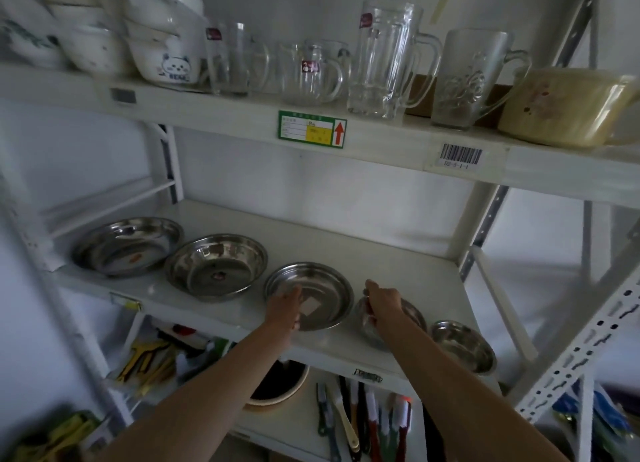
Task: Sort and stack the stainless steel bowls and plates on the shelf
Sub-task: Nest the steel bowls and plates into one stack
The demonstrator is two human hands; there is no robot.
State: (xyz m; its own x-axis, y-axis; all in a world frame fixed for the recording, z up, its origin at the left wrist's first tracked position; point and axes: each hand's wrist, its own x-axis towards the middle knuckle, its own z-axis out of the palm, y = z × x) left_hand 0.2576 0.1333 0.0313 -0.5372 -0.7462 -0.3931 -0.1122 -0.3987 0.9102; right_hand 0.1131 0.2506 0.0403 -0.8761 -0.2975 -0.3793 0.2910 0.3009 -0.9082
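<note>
**On the middle shelf: both hands at the steel dishes**

On the white middle shelf (398, 253), five stainless steel dishes run from 9 o'clock to 4 o'clock. The left hand (283, 306) has its grip closed on the near rim of the flat plate (313, 295) at centre. The right hand (383, 304) has its grip closed on the small bowl (414, 314) just beside it at 3 o'clock. A deeper bowl (216, 265) and a wide plate (126, 245) sit at 9 o'clock; another small bowl (462, 345) sits at 4 o'clock.
</note>
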